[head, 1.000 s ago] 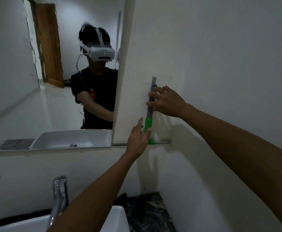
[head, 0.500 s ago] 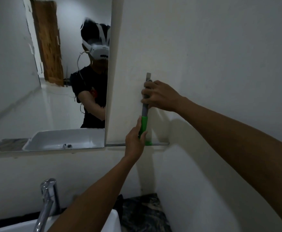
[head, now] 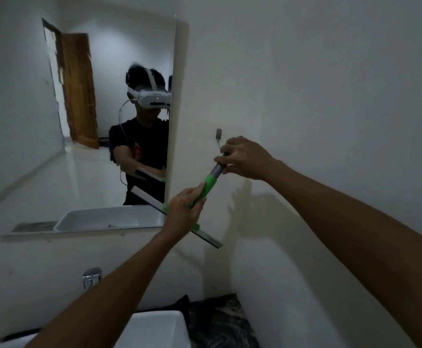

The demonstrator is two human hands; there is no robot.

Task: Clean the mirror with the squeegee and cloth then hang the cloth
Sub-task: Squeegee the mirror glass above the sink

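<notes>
The squeegee (head: 211,183) has a green and grey handle and a long white blade; it is tilted in the air by the mirror's lower right corner. My left hand (head: 183,216) grips the green handle just above the blade. My right hand (head: 245,156) is closed on the grey top end of the handle. The mirror (head: 92,121) hangs on the white wall to the left and reflects a person with a headset. The blade's left end overlaps the mirror's edge. A small metal hook (head: 218,133) sits on the wall just above my right hand. No cloth is visible.
A white sink (head: 152,330) lies below, with a chrome tap (head: 92,277) on the wall behind it. A dark marbled counter (head: 220,320) fills the corner to the sink's right. The white side wall runs close along the right.
The squeegee was upright against the wall near the hook; now it is off the wall and tilted, blade lower left. Both hands keep their hold, and the view has pulled back and left.
</notes>
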